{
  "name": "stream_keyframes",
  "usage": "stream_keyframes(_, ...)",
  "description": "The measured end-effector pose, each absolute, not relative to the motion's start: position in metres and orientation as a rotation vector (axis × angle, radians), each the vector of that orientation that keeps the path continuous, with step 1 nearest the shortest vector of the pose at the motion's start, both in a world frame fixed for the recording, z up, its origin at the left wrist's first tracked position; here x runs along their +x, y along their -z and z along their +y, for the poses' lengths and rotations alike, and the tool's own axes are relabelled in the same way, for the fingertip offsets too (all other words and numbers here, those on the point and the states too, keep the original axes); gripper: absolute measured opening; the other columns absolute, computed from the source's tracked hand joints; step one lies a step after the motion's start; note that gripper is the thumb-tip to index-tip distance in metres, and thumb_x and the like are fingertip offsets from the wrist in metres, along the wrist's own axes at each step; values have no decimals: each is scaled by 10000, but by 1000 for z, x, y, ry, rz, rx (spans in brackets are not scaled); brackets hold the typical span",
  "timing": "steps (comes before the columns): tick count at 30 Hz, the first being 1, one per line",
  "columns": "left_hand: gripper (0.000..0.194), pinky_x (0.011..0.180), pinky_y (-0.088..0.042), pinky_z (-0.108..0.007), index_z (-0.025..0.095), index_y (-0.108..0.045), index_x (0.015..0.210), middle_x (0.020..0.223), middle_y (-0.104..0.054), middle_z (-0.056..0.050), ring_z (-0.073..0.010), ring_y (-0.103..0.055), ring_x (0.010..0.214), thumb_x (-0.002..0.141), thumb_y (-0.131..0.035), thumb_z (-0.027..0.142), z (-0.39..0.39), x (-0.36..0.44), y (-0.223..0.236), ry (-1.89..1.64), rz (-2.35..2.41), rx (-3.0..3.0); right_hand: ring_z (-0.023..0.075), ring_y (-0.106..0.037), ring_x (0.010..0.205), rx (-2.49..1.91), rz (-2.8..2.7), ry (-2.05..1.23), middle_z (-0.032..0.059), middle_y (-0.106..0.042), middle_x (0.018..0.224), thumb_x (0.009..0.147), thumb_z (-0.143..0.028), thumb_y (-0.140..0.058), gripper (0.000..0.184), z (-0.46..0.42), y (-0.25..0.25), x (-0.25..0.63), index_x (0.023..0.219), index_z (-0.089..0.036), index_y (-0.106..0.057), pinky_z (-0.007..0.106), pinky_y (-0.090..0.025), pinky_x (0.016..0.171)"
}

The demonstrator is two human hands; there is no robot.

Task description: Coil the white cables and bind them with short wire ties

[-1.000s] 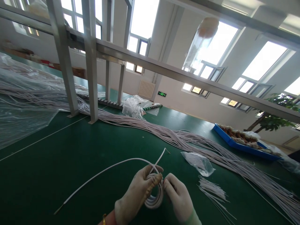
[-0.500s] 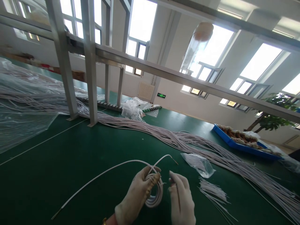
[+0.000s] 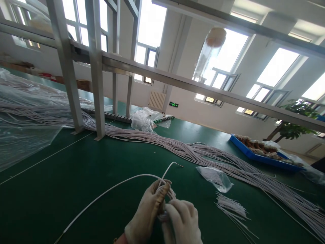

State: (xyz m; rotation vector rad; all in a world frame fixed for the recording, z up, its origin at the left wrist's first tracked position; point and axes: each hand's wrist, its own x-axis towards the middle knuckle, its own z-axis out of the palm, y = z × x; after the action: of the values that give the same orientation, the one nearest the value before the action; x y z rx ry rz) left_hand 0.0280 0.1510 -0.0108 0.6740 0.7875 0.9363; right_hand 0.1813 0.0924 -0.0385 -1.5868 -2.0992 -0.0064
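My gloved left hand [image 3: 149, 206] is closed around a coil of white cable [image 3: 172, 194], thumb on top. One cable end [image 3: 170, 166] with a bare tip sticks up above the hand. The other end [image 3: 101, 197] arcs left across the green table to a bare tip near the bottom edge. My gloved right hand [image 3: 182, 217], slightly blurred, presses on the coil's right side with curled fingers. It covers most of the loops, and its fingertips are hidden. Thin white strips resembling cable ties [image 3: 232, 206] lie right of it, below a clear plastic bag [image 3: 215, 178] of similar strips.
A long bundle of pale cables [image 3: 182, 149] runs across the green table [image 3: 76, 169]. Metal frame posts [image 3: 96, 101] stand at left, with a rail [image 3: 177, 79] above. A blue tray [image 3: 254, 156] sits at right. Plastic sheeting [image 3: 25, 142] lies at far left.
My right hand has moved left from beside the coil onto its right side, covering most of it. The upper cable end has shifted left. My left hand keeps its hold.
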Motion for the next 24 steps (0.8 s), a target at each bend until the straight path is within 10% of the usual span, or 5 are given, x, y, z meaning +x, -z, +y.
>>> stream_keyframes(5, 459, 1108, -444, -525, 211, -665, 1227, 1179, -739, -92, -341, -658, 1149, 816, -777, 383, 155, 21, 28, -850, 855, 964, 440, -619, 1150, -1804, -2418, 165, 119, -714, 1247, 722, 2, -708, 643, 104, 35, 162, 1303, -264, -640, 645, -537, 886)
stream_keyframes(11, 229, 1173, -384, -536, 277, -780, 1024, 1123, -757, -51, -346, -641, 1165, 813, -781, 366, 166, 16, 33, -802, 865, 1132, 372, -603, 1159, -1924, -2322, 105, 116, -698, 1228, 777, -11, -648, 526, 122, 28, 172, 1256, -228, -654, 562, -480, 984)
stream_keyframes(24, 549, 1250, -194, -607, 168, -682, 1134, 1231, -679, -153, -442, -471, 1378, 658, -917, 309, 176, 7, 51, -784, 1077, 1037, 256, -691, 953, -1505, -1429, -1072, 100, -697, 1083, 953, -275, -400, 350, 115, 14, 192, 1233, -213, -601, 384, -569, 821)
